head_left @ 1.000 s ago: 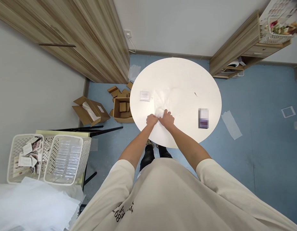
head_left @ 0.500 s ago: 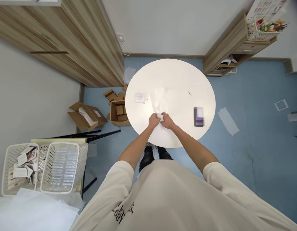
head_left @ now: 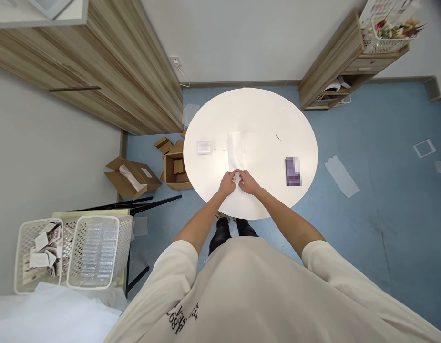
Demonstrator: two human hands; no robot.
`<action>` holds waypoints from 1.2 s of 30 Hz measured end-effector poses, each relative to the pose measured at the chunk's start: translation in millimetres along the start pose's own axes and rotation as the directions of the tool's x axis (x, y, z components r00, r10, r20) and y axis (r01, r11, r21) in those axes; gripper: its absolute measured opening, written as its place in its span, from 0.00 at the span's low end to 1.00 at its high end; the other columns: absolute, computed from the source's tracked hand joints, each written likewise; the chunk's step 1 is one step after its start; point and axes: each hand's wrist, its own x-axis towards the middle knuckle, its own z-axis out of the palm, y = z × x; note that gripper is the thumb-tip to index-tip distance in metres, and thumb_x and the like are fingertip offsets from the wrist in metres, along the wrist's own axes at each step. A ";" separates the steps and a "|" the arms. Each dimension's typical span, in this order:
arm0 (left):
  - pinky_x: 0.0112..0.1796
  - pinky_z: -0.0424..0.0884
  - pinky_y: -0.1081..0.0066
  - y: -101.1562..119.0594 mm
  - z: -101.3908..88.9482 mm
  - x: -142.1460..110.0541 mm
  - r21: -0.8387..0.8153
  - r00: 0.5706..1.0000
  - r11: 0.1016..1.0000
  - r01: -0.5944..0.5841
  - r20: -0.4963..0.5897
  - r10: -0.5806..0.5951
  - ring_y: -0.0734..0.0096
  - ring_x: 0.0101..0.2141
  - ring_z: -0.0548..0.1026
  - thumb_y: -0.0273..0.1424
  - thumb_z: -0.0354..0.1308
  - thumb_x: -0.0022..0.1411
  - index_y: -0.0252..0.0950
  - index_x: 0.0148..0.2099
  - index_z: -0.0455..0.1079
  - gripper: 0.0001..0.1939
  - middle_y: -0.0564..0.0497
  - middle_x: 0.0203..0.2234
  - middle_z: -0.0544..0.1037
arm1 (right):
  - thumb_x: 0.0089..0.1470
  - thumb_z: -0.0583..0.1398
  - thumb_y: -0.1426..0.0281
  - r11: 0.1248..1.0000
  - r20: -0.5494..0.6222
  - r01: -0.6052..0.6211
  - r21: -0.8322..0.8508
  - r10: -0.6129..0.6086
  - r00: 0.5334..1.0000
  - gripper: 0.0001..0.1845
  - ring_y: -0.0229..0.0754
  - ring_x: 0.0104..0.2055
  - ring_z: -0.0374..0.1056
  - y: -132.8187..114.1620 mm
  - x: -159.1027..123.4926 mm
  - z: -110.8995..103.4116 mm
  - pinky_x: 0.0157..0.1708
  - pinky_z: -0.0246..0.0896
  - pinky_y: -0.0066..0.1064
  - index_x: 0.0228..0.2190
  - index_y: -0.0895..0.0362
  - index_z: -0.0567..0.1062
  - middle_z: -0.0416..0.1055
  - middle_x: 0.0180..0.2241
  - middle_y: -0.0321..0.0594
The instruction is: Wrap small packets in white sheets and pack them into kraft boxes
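A thin white wrapping sheet (head_left: 235, 148) lies lengthwise on the round white table (head_left: 266, 114), its far end flat. At its near end my left hand (head_left: 227, 183) and my right hand (head_left: 248, 182) are almost touching, with fingers curled on a bunched part of the sheet. Whether something is wrapped inside the bunch I cannot tell. To the left is a small clear flat case (head_left: 205, 147). A purple and white box (head_left: 293, 171), partly blurred, rests toward the right edge.
Left of the table stand a carton of small brown boxes (head_left: 177, 178) and an open carton (head_left: 134, 178). A side table at lower left bears a basket of cards (head_left: 20, 257), a basket of clear cases (head_left: 117, 238) and white sheets (head_left: 52, 314). Cabinets (head_left: 141, 71) flank the wall.
My hands have drawn closer together on the sheet, and its far part looks narrower and flatter. The camera view has shifted slightly; the case and purple box keep their places on the table.
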 end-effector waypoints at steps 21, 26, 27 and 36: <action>0.68 0.46 0.49 -1.1 -26.2 -6.3 0.482 0.958 0.829 -0.284 0.179 0.224 0.50 0.72 0.50 0.18 0.54 0.55 0.38 0.73 0.52 0.44 0.42 0.74 0.52 | 0.59 0.53 0.79 0.910 0.066 0.059 -0.411 -0.035 0.997 0.31 0.58 0.57 0.57 -2.6 12.2 -1.2 0.50 0.68 0.47 0.63 0.54 0.62 0.58 0.65 0.52; 0.68 0.45 0.50 0.4 -27.9 4.2 0.480 0.960 0.832 -0.277 0.183 0.214 0.52 0.72 0.52 0.19 0.54 0.57 0.39 0.70 0.55 0.39 0.41 0.73 0.55 | 0.56 0.57 0.78 0.895 0.076 0.102 -0.435 -0.077 0.994 0.31 0.59 0.56 0.59 -3.9 15.7 -4.5 0.53 0.65 0.48 0.62 0.56 0.64 0.61 0.62 0.53; 0.68 0.45 0.51 1.1 -28.4 5.6 0.477 0.960 0.835 -0.275 0.179 0.214 0.52 0.71 0.53 0.19 0.55 0.56 0.39 0.70 0.55 0.39 0.41 0.72 0.56 | 0.56 0.58 0.78 0.895 0.080 0.114 -0.432 -0.088 0.993 0.32 0.59 0.56 0.59 -4.1 17.0 -6.1 0.54 0.64 0.49 0.61 0.57 0.65 0.62 0.62 0.53; 0.63 0.52 0.51 11.0 -37.6 1.4 0.400 0.973 0.898 -0.183 0.201 0.109 0.50 0.60 0.67 0.25 0.55 0.58 0.41 0.60 0.64 0.27 0.43 0.53 0.75 | 0.55 0.63 0.70 0.895 0.204 0.184 -0.407 -0.108 0.973 0.21 0.55 0.52 0.64 -9.2 21.3 -31.0 0.52 0.63 0.43 0.51 0.55 0.72 0.71 0.52 0.48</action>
